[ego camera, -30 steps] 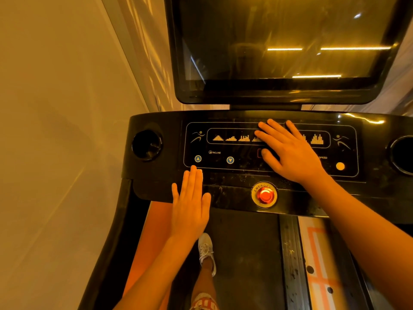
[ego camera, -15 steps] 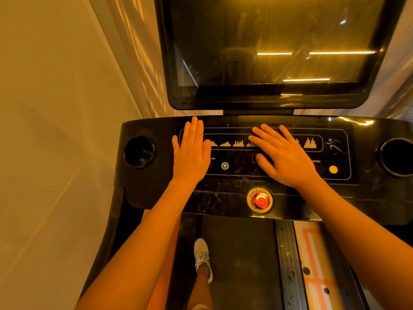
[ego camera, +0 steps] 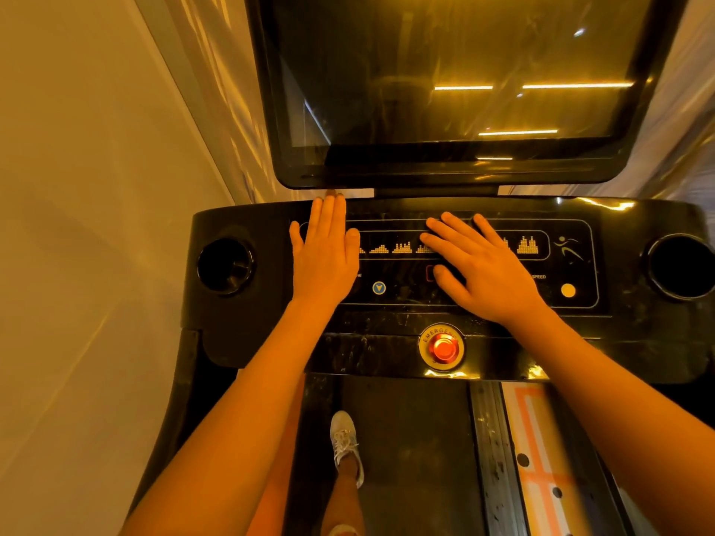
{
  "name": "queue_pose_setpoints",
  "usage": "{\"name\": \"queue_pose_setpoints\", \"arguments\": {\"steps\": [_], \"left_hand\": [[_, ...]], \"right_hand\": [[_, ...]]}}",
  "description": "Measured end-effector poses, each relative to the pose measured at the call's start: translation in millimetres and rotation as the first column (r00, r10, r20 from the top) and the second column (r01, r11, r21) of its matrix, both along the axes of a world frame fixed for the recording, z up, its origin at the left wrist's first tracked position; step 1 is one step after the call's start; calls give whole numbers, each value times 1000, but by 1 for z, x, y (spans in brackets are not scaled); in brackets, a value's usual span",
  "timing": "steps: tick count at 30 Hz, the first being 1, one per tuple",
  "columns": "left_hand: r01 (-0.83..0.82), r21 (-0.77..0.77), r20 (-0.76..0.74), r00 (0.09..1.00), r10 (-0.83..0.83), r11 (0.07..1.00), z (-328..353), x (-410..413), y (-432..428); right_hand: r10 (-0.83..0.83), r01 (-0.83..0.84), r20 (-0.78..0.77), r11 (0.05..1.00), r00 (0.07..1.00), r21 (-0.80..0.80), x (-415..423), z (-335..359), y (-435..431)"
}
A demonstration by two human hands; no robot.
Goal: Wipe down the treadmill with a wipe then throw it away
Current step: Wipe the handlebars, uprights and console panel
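One big machine fills the view: the treadmill, with its dark screen tilted up over the black console. Both hands lie flat on that console. The left hand has straight fingers held together, reaching the far edge under the screen. The right hand is spread over the middle of the printed panel. Neither hand is curled round anything.

No wipe shows (it may be hidden under a palm, but I cannot tell), so the wiping looks barely begun. To do it well, keep the cloth flat under the palm and work in overlapping passes across the panel. Press lightly near the keys, and steer round the red stop button just below.
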State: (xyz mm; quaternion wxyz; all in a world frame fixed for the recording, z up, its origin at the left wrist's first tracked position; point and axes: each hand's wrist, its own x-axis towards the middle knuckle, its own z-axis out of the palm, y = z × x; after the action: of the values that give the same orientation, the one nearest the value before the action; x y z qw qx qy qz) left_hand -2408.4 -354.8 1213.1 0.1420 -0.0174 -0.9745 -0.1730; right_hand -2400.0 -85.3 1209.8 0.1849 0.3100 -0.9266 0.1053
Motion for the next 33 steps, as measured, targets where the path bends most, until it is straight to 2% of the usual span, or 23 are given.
{"name": "queue_pose_setpoints", "arguments": {"steps": [7, 16, 20, 24, 30, 33], "left_hand": [[8, 4, -5, 1000, -8, 1000, -23, 48, 4], [32, -36, 4, 999, -32, 999, -5, 13, 4], [8, 16, -10, 1000, -8, 1000, -15, 34, 6], [-14, -13, 23, 1000, 15, 1000, -36, 74, 6], [-11, -36, 46, 999, 13, 999, -15, 31, 5], [1, 2, 38, 999, -2, 1000, -23, 50, 7]], "right_hand": [[-6, 6, 5, 1000, 1000, 2, 0, 1, 0], [2, -2, 3, 1000, 1000, 2, 0, 1, 0], [1, -1, 3, 1000, 1000, -3, -1, 1, -1], [-6, 6, 1, 1000, 1000, -1, 1, 2, 1], [3, -3, 8, 1000, 1000, -7, 1, 4, 0], [8, -8, 2, 1000, 1000, -1, 2, 3, 0]]}}
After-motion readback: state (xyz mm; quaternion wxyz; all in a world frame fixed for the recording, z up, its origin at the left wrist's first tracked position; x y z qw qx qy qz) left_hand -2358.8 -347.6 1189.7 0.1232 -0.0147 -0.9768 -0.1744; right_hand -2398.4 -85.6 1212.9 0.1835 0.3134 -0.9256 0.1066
